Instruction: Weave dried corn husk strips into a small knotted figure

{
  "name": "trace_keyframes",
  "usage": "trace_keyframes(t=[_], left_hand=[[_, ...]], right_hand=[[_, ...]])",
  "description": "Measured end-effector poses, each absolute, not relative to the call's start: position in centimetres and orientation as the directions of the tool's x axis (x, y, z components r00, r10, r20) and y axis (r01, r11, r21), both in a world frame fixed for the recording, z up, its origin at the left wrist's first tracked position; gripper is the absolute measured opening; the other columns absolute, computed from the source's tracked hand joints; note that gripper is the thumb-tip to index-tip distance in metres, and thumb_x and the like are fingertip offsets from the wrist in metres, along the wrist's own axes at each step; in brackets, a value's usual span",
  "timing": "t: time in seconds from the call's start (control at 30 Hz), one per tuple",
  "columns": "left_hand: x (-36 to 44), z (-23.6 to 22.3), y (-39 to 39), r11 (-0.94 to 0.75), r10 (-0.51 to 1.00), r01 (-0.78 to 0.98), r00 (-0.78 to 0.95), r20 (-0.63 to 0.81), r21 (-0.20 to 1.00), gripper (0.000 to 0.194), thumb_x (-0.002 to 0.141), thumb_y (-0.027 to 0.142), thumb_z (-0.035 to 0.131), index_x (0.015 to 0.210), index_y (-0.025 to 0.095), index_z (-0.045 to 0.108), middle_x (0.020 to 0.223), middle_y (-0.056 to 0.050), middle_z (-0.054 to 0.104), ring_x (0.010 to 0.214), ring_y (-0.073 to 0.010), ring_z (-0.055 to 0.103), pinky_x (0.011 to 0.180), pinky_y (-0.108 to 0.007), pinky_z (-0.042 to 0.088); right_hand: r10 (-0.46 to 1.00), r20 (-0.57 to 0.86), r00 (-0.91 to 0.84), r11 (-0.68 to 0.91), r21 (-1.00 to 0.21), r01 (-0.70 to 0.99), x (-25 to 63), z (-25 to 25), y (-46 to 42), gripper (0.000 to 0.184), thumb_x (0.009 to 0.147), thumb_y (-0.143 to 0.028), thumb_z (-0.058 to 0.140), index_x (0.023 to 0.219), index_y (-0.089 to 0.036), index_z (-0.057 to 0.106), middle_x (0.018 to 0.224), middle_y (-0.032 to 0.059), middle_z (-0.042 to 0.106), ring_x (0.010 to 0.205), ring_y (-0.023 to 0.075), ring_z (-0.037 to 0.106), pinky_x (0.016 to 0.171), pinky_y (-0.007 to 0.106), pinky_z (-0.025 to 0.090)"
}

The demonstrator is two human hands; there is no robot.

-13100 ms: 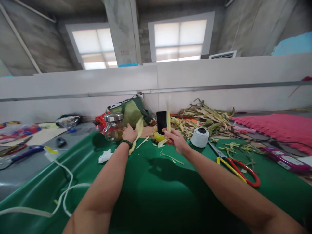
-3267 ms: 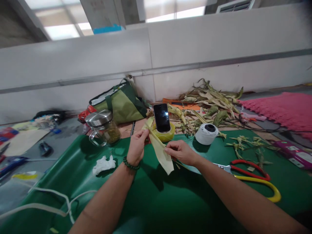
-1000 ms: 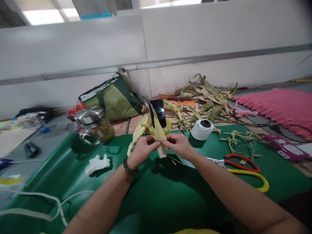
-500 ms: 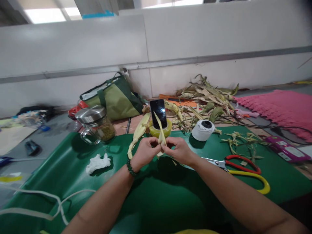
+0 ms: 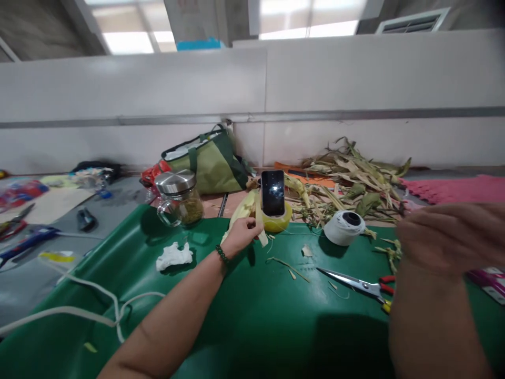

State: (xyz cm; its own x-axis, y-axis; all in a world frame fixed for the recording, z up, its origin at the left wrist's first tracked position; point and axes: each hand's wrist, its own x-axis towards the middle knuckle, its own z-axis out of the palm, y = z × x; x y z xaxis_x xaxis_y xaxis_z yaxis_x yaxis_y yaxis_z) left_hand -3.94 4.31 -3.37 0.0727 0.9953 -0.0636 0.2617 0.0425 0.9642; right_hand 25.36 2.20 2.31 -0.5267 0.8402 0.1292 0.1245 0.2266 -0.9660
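Note:
Pinched in my left hand (image 5: pixel 241 235) is a pale strip of corn husk (image 5: pixel 260 223), its end pointing down. A longer piece of corn husk (image 5: pixel 241 212) lies just behind that hand. My right hand (image 5: pixel 450 237) is raised at the right, large and blurred, and its fingers do not show clearly. Under it, scissors (image 5: pixel 361 285) with red and yellow handles are partly covered by the wrist. In front of my left hand a phone (image 5: pixel 273 192) leans upright on a yellow roll of tape (image 5: pixel 278 223). A white spool of thread (image 5: pixel 340 229) stands to the right.
A green mat (image 5: pixel 272 321) covers the table, with husk scraps (image 5: pixel 306 251) and crumpled white tissue (image 5: pixel 174 256) on it. A glass jar (image 5: pixel 185 205) and green bag (image 5: pixel 216 166) stand back left. Dry husks (image 5: pixel 355 168) are heaped back right. A white cable (image 5: pixel 74 312) loops left.
My right hand has left the husk strip and swung up to the right. My left hand keeps the strip, now hanging downward. The view has tilted up.

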Motion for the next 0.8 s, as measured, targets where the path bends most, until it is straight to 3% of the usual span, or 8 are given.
trace_keyframes(t=[0.13,0.3,0.57,0.8], left_hand=[[-2.8,-3.2,3.3,0.082,0.979,0.187,0.169,-0.114,0.979,0.028,0.064,0.040,0.070,0.062,0.012,0.064,0.049,0.003,0.050,0.043,-0.0065,0.041,0.041,-0.019,0.031],[-1.7,-2.8,2.1,0.138,0.937,0.098,0.310,-0.162,0.986,0.026,0.058,0.037,0.075,0.060,0.012,0.066,0.054,-0.001,0.059,0.049,-0.0089,0.050,0.050,-0.020,0.041],[-1.6,-2.6,2.0,0.285,0.893,-0.018,0.368,-0.259,0.958,0.020,0.065,0.030,0.059,0.051,0.017,0.064,0.055,-0.004,0.063,0.052,-0.0130,0.055,0.052,-0.024,0.046],[-1.6,-1.9,1.8,0.242,0.889,0.099,0.377,-0.261,0.965,0.026,0.071,0.033,0.054,0.075,0.016,0.073,0.060,-0.005,0.066,0.055,-0.0151,0.058,0.055,-0.024,0.047]], right_hand=[[0.871,0.023,-0.491,0.099,-0.987,0.128,19.3,0.4,2.1,0.041,0.072,-0.053,0.066,0.057,-0.015,0.061,0.046,-0.0018,0.052,0.045,0.0081,0.047,0.042,0.020,0.035],[0.859,-0.146,-0.490,-0.074,-0.984,0.165,14.0,-2.6,2.8,0.043,0.065,-0.054,0.068,0.051,-0.015,0.056,0.040,-0.0056,0.042,0.037,0.0039,0.033,0.037,0.019,0.025],[0.816,-0.168,-0.554,0.010,-0.953,0.303,15.2,-2.8,3.1,0.043,0.067,-0.051,0.065,0.048,-0.017,0.047,0.040,-0.0080,0.032,0.040,0.0035,0.024,0.040,0.022,0.014],[0.814,-0.180,-0.553,0.081,-0.906,0.415,15.3,-3.0,3.3,0.041,0.065,-0.043,0.063,0.044,-0.018,0.037,0.045,-0.0079,0.028,0.047,0.0042,0.023,0.046,0.023,0.017]])
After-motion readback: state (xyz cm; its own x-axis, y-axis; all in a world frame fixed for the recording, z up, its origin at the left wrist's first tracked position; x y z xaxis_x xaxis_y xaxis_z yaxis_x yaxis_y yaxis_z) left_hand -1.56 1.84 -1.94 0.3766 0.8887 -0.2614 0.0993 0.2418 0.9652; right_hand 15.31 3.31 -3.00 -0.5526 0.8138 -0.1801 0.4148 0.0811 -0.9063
